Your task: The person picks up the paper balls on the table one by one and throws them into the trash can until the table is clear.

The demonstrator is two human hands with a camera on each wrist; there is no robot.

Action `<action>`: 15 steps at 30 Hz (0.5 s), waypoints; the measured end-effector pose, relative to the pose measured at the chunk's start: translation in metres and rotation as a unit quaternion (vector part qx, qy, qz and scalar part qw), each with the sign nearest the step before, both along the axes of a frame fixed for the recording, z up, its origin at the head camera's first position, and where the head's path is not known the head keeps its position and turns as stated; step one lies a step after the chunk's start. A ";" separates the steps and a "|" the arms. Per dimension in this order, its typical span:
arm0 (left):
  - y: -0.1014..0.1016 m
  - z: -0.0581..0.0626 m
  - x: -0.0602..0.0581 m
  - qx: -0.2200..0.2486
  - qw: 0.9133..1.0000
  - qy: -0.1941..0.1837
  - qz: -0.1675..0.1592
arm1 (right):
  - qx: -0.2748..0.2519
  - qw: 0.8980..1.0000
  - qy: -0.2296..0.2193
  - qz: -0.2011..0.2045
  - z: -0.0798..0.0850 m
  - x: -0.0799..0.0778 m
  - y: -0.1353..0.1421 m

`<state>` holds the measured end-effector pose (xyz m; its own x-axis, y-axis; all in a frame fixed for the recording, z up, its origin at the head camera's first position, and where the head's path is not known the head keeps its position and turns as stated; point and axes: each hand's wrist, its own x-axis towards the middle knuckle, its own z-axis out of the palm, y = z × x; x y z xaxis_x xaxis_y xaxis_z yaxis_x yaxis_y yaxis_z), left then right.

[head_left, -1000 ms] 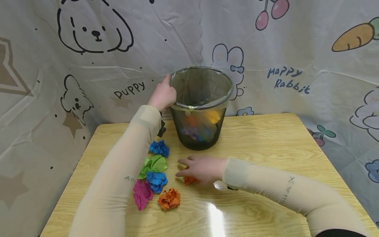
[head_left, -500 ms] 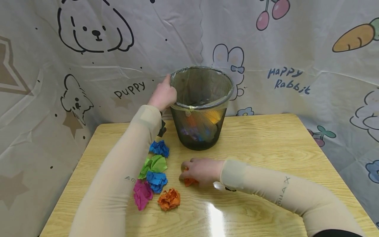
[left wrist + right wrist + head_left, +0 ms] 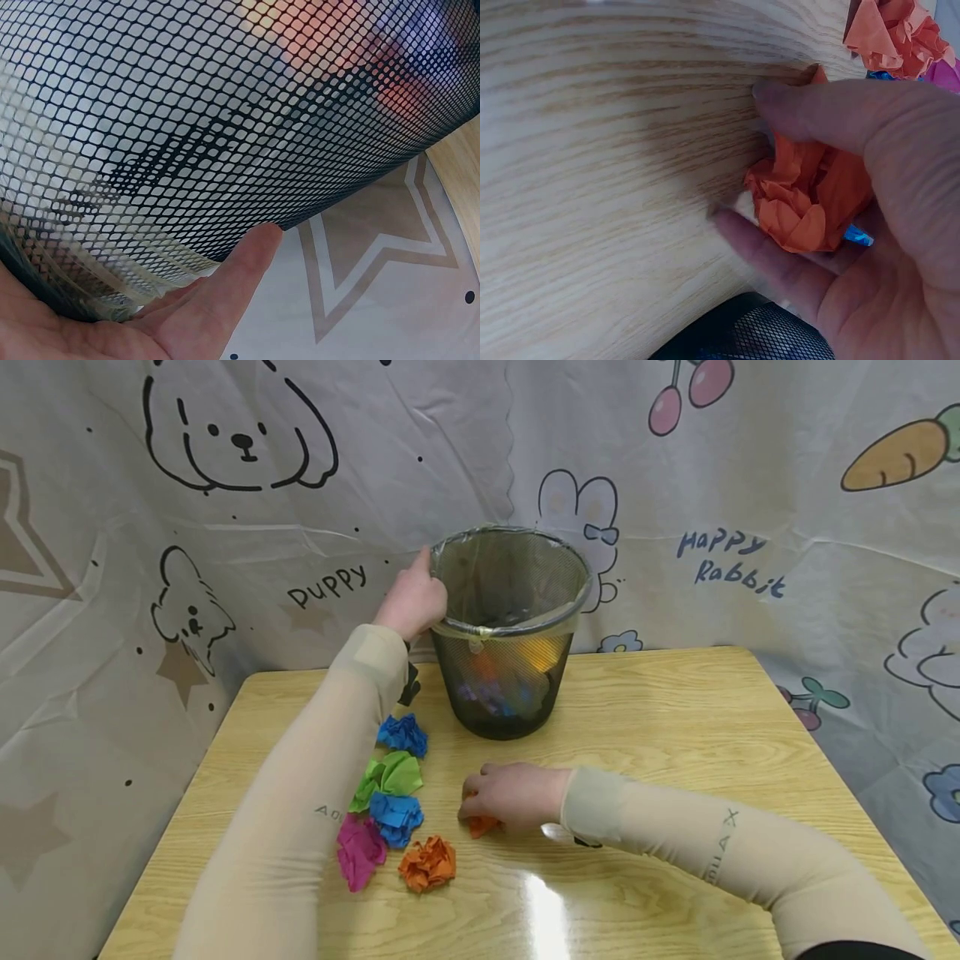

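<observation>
My left hand grips the left side of the rim of a black mesh wastebasket with a clear liner. In the left wrist view one finger lies along the outside of the mesh. My right hand is low at the table in front of the basket, fingers and thumb curled round a crumpled orange paper ball. In the head view that ball is mostly hidden under the hand. A second orange paper ball lies just to its left and nearer me.
Left of the right hand lie crumpled paper balls: a pink one, a green one, a near blue one and a far blue one. Coloured paper shows through the basket's mesh. A printed curtain hangs behind the wooden table.
My right hand's spread fingers have closed round the orange paper ball, and the hand has shifted slightly right. My left hand stays at the basket's rim.
</observation>
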<state>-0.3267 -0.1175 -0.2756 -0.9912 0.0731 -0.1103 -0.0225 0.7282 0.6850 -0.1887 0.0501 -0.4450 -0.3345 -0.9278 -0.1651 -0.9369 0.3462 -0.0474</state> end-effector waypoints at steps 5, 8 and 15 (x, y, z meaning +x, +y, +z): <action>0.000 0.001 0.000 -0.001 1.000 -0.001 -0.002 | -0.008 1.000 -0.007 0.002 -0.001 0.001 0.001; 0.000 0.001 0.000 -0.001 1.000 -0.002 -0.002 | -0.012 1.000 -0.005 0.003 -0.002 0.001 0.001; -0.001 0.002 0.000 -0.004 1.000 -0.003 -0.003 | -0.015 1.000 0.010 0.008 -0.002 0.004 0.003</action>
